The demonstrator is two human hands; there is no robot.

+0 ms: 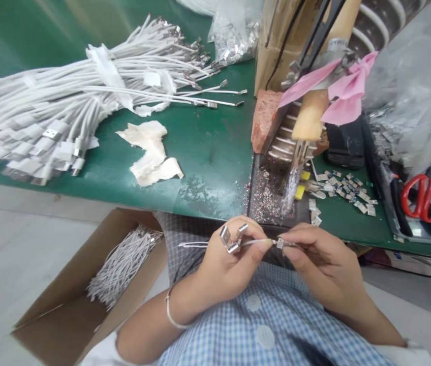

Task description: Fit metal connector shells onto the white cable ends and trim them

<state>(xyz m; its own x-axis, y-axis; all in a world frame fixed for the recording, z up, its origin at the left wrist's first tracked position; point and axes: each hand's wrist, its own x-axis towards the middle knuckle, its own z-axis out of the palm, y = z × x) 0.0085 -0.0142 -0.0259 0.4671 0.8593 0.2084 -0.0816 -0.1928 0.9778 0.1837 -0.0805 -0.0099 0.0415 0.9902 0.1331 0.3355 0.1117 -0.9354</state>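
My left hand [234, 259] is closed around several thin white USB cables [256, 242]. Their silver metal plugs [234, 239] stick up out of the fist, and white cable ends trail out at its left. One cable runs between thumb and forefinger toward my right hand [322, 259]. The right fingertips pinch a small silver USB connector [279, 243] at that cable's end. Both hands are close together in front of the table edge, above a blue checked apron. Fingers partly hide the connector.
A soldering iron [307, 119] with a pink ribbon points down over a dark, solder-speckled pad. Small connector boards [347, 188] and red-handled scissors [424, 198] lie right. Bundled white cables [86, 91] and torn paper [150, 152] lie left. A cardboard box [63, 269] on the floor holds cables.
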